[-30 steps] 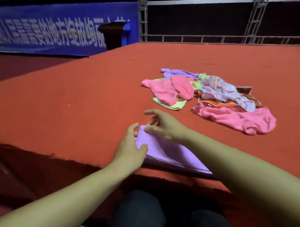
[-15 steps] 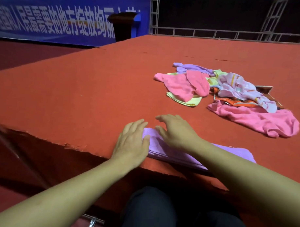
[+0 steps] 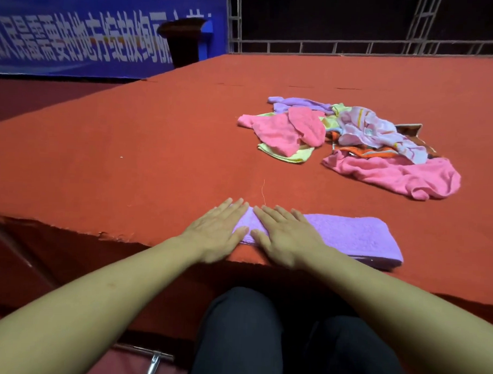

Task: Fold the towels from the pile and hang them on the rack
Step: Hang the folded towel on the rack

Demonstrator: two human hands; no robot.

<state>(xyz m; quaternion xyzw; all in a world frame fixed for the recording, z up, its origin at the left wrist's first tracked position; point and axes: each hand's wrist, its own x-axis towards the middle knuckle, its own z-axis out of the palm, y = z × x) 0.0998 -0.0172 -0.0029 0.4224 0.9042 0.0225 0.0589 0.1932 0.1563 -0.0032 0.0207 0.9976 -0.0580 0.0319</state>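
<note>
Head view shows the lilac towel (image 3: 347, 236) lying folded into a long band at about 6 o'clock on the red surface (image 3: 129, 154), close to its near edge. The left hand (image 3: 217, 230) and the right hand (image 3: 287, 238) both rest flat on the towel's left end, fingers straight and spread, pressing down. Neither grip is closed round anything.

The cloth looks like soft terry: light, limp, with no stiffness of its own, so it will likely sag and lose its fold if lifted from one corner. It should not be slippery; the nap probably clings a little to the felt-like covering under it. Nothing about it is fragile. A sound way to take it up would be to pinch through all the layers at the two short ends, or to slide a flat hand under the middle so it drapes evenly, ready for a rack. No rack is in sight here.

The towel is a plain pale purple with a fuzzy surface, its long edges fairly straight, its right end showing stacked layers. The pile (image 3: 353, 140) sits well apart at about 1 o'clock: crumpled pink, yellow-green, lilac and printed towels, none of them folded.
</note>
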